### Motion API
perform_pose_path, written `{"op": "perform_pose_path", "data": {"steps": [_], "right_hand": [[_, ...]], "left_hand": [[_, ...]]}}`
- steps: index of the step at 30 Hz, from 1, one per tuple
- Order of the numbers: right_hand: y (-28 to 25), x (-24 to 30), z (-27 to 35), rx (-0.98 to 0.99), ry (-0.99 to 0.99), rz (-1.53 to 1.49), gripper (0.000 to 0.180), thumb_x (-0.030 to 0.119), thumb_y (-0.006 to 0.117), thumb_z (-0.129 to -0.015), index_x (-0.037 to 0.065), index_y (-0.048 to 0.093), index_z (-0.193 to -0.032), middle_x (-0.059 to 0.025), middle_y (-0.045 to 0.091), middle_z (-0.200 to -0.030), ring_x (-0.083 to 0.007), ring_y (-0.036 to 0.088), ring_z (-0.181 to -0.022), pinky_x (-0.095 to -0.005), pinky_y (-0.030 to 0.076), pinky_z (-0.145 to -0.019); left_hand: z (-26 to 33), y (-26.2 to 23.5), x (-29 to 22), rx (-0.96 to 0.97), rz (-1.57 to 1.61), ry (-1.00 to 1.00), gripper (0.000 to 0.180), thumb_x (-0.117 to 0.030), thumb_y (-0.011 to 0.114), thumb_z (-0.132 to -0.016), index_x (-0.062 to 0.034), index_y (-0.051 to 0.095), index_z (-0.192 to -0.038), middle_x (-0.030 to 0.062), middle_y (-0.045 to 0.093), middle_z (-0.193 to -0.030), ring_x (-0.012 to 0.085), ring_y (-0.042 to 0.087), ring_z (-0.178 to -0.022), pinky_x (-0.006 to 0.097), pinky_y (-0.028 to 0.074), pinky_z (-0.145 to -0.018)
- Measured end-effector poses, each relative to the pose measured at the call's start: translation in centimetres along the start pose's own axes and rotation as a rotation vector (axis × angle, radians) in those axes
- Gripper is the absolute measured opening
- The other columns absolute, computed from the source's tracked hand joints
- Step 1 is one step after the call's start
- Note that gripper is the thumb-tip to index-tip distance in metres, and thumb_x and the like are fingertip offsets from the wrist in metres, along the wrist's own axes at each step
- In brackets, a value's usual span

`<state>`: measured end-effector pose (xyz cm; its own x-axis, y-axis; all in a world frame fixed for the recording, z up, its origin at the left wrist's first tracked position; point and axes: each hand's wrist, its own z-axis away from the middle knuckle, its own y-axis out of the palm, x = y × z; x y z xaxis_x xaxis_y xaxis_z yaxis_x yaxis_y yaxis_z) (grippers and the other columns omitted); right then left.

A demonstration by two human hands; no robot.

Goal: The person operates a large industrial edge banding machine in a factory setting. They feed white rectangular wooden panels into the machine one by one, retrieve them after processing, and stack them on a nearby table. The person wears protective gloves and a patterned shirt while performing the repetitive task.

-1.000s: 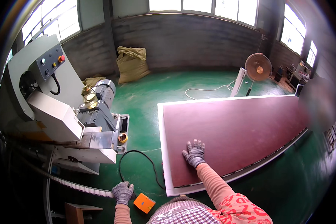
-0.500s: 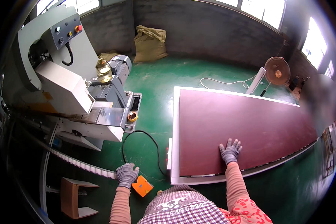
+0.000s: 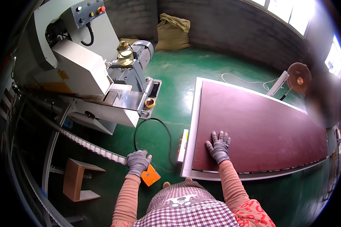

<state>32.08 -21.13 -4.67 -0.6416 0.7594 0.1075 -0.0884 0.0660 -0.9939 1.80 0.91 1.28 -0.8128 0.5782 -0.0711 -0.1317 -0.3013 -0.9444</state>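
Observation:
My left hand (image 3: 138, 163), in a grey knit glove, is curled over the near end of a rail of white rollers (image 3: 98, 150). Just below and to the right of it is an orange box-shaped piece (image 3: 150, 175). My right hand (image 3: 219, 148), gloved alike with fingertips bare, lies flat with fingers spread on a large dark red panel (image 3: 261, 128), near its left end. Beneath the panel, a white-edged table (image 3: 193, 113) supports it. Nothing is held in my right hand.
A grey machine (image 3: 79, 68) with a motor and a button panel (image 3: 88, 14) stands at the left. A black cable (image 3: 135, 138) loops across the green floor. Beyond are a sack (image 3: 173, 34) and a round fan-like heater (image 3: 299, 77). A U-shaped brown board piece (image 3: 74, 179) sits lower left.
My right hand has slid left across the panel, closer to its left end. The view has shifted, so the machine and table appear farther right. My left hand stays at the rail's end.

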Motion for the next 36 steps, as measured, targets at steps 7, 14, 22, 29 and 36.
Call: {"op": "perform_pose_path", "data": {"steps": [7,14,22,29,36], "right_hand": [[-1.3,-4.5,6.4,0.006,0.119,0.092,0.072,0.059,0.052,-0.088,0.015,0.041,-0.145,-0.0238,0.028,-0.152,-0.0427,0.016,-0.144,-0.0564,0.005,-0.116],[-2.0,-9.4,1.8,0.05,0.394,0.188,0.075,0.061,0.045,-0.091,0.008,0.04,-0.145,-0.0217,0.031,-0.152,-0.0394,0.018,-0.145,-0.0543,0.01,-0.116],[1.3,-6.1,-3.4,0.053,0.367,0.167,0.07,0.052,0.038,-0.098,0.005,0.031,-0.148,-0.0129,0.027,-0.156,-0.0291,0.021,-0.146,-0.0471,0.015,-0.117],[0.7,0.3,0.0,0.028,-0.01,0.126,0.064,0.04,0.046,-0.098,0.005,0.029,-0.149,-0.0182,0.026,-0.155,-0.0319,0.023,-0.144,-0.0439,0.017,-0.118],[-2.7,1.6,-0.9,0.626,-0.409,-2.772,0.056,0.043,0.051,-0.096,0.013,0.043,-0.142,-0.0219,0.034,-0.148,-0.0335,0.04,-0.132,-0.0468,0.039,-0.105]], "left_hand": [[0.0,-1.2,-0.6,0.045,0.002,0.032,0.036,-0.042,0.057,-0.089,-0.0108,0.067,-0.104,0.0129,0.069,-0.101,0.0306,0.066,-0.095,0.044,0.052,-0.081],[0.1,0.1,0.8,0.001,0.037,0.06,0.039,-0.043,0.055,-0.088,-0.0086,0.067,-0.1,0.014,0.069,-0.097,0.0308,0.067,-0.091,0.046,0.052,-0.078],[-0.2,-0.1,0.1,0.122,0.027,0.001,0.038,-0.039,0.052,-0.092,-0.0085,0.065,-0.112,0.0112,0.068,-0.107,0.0293,0.066,-0.102,0.049,0.052,-0.082],[0.7,-0.5,0.6,0.096,0.019,0.007,0.036,-0.039,0.053,-0.092,-0.0095,0.066,-0.107,0.0115,0.069,-0.104,0.03,0.067,-0.098,0.053,0.053,-0.076],[0.6,-0.3,0.7,-0.028,0.089,0.03,0.038,-0.043,0.056,-0.088,-0.0095,0.07,-0.1,0.0129,0.071,-0.098,0.0304,0.069,-0.093,0.046,0.053,-0.079]]}}
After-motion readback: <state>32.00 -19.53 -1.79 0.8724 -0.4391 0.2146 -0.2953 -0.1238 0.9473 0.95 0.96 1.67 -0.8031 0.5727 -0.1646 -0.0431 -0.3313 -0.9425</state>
